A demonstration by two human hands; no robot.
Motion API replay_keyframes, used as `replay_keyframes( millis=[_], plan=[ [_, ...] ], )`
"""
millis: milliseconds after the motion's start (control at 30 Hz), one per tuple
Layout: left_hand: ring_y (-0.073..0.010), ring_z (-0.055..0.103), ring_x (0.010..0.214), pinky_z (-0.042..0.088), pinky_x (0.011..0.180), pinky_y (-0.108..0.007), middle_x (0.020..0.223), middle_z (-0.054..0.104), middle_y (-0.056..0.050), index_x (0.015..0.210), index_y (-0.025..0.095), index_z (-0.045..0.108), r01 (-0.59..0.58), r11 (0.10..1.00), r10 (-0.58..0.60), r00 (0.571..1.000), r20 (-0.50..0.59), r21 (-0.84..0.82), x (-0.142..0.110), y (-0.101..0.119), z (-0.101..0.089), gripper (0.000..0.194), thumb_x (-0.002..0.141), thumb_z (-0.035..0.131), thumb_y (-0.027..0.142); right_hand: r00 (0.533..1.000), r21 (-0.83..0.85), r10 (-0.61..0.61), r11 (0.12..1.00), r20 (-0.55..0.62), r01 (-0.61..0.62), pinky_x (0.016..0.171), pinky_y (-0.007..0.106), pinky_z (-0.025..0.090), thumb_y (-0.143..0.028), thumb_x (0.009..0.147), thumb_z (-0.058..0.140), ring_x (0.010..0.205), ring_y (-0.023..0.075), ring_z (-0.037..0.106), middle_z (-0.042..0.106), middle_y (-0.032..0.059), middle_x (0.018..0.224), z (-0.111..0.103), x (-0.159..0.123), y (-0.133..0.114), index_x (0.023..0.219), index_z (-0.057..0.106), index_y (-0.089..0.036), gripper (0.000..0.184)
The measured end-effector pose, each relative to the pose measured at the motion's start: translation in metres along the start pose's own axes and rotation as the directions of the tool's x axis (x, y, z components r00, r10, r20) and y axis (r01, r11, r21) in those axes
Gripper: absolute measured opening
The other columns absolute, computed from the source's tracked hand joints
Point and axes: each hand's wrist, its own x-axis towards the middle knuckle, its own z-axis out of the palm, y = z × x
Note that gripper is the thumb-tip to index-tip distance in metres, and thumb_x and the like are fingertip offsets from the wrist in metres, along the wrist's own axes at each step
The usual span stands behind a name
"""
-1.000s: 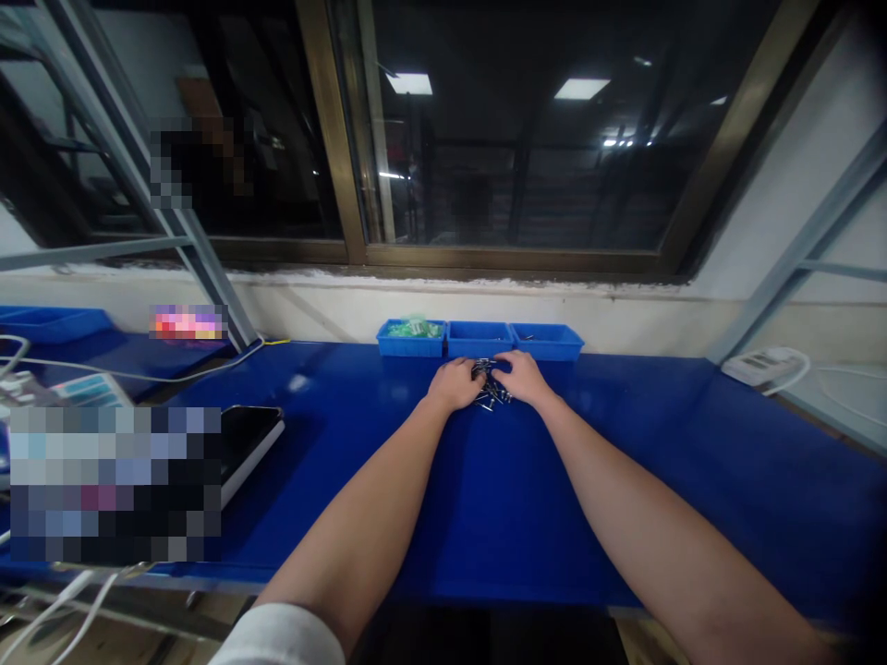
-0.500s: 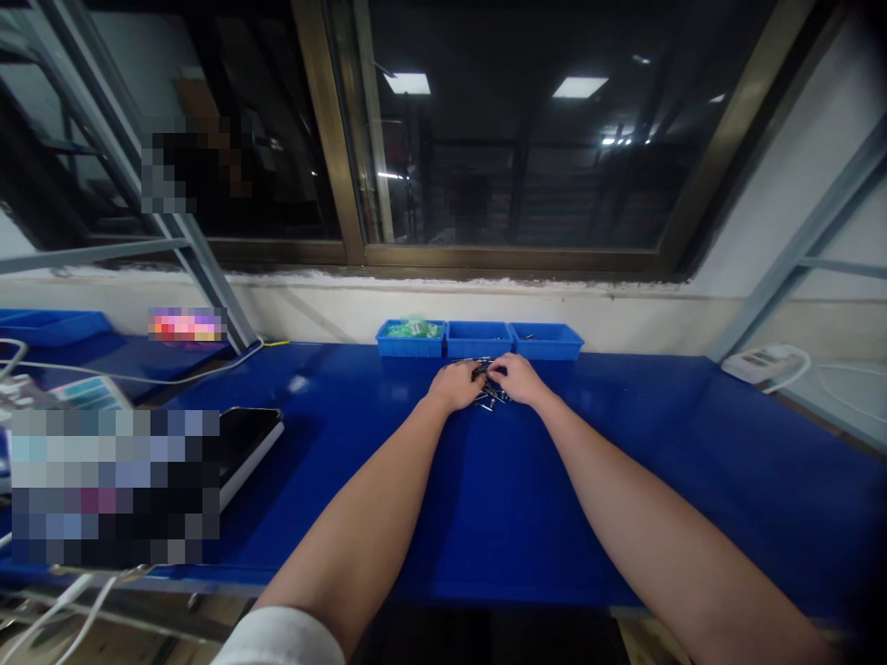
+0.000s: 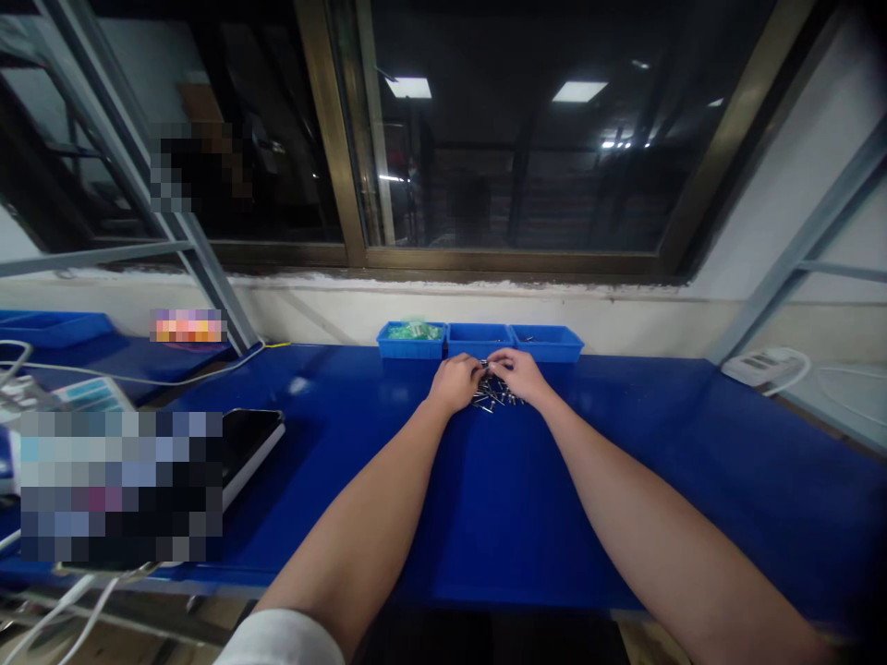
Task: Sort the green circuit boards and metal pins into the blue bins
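Observation:
A loose pile of silver metal screws (image 3: 493,397) lies on the blue table, partly under my hands. My left hand (image 3: 457,380) is at the pile's left side, its fingers curled and pinched together. From the right, my right hand (image 3: 519,375) reaches over the pile with thumb and forefinger closed. The fingertips of both hands nearly meet above the far part of the pile, around a small shiny piece that looks like one of the screws. My fingers hide most of that piece.
Behind the pile stand three blue bins: the left bin (image 3: 411,347) with green-and-white packets, the middle bin (image 3: 478,334) and right bin (image 3: 547,347) with a few metal bits. A dark-screened device (image 3: 253,429) and cables are at left; a white power strip (image 3: 762,366) is at right.
Both hands have lifted slightly from the pile, uncovering more screws. The right hand has shifted a little left, bringing its fingertips closer to the left hand's.

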Motion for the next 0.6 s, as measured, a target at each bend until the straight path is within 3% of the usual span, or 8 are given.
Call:
replay_keyframes(
  millis=[100,233,333,433,600],
  plan=[
    [-0.0161,0.059,0.085,0.046,0.080,-0.027,0.090,0.063,-0.005,0.089,0.019,0.065,0.008,1.000,-0.008,1.000,0.001,0.012,0.000,0.000,0.000,0.021,0.087,0.045,0.026,1.000,0.072,0.009,0.997,0.009,-0.010,0.073,0.032,0.047,-0.029,0.063,0.067,0.072,0.0180,0.062,0.067,0.0031,0.073,-0.002,-0.001,-0.003,0.074,0.065,-0.017,0.017],
    [-0.0184,0.059,0.093,0.045,0.086,-0.029,0.101,0.063,-0.006,0.099,0.019,0.063,0.061,0.998,-0.061,0.998,-0.022,0.006,-0.001,0.003,-0.001,0.024,0.087,0.047,0.031,0.999,0.079,-0.020,0.997,-0.041,0.023,0.074,0.033,0.046,-0.033,0.064,0.065,0.073,0.0190,0.061,0.067,0.0031,0.074,-0.006,-0.002,-0.008,0.075,0.067,-0.017,0.019],
    [-0.0220,0.056,0.104,0.043,0.092,-0.033,0.119,0.056,-0.009,0.116,0.017,0.056,0.169,0.986,-0.168,0.981,-0.093,0.009,-0.001,0.003,-0.001,0.035,0.086,0.047,0.035,0.980,-0.106,-0.121,0.989,-0.159,0.105,0.082,0.037,0.043,-0.035,0.067,0.063,0.086,0.0220,0.058,0.068,0.0054,0.090,-0.010,-0.003,-0.014,0.090,0.067,-0.019,0.028],
    [-0.0249,0.053,0.111,0.041,0.096,-0.036,0.130,0.047,-0.011,0.123,0.017,0.050,0.280,0.960,-0.277,0.956,-0.091,0.017,-0.001,0.002,0.001,0.041,0.086,0.045,0.036,0.961,-0.391,-0.190,0.915,-0.201,0.099,0.092,0.045,0.036,-0.039,0.072,0.059,0.106,0.0272,0.048,0.063,0.0064,0.113,-0.010,-0.004,-0.017,0.112,0.061,-0.022,0.043],
    [-0.0267,0.051,0.115,0.039,0.097,-0.038,0.135,0.043,-0.012,0.127,0.018,0.046,0.354,0.935,-0.355,0.935,0.014,0.028,-0.001,0.002,0.001,0.043,0.089,0.038,0.037,0.994,-0.663,0.012,0.744,-0.111,-0.084,0.089,0.056,0.031,-0.049,0.072,0.058,0.118,0.0380,0.031,0.035,0.0052,0.144,-0.004,-0.005,-0.006,0.136,0.038,-0.030,0.070]
  ],
)
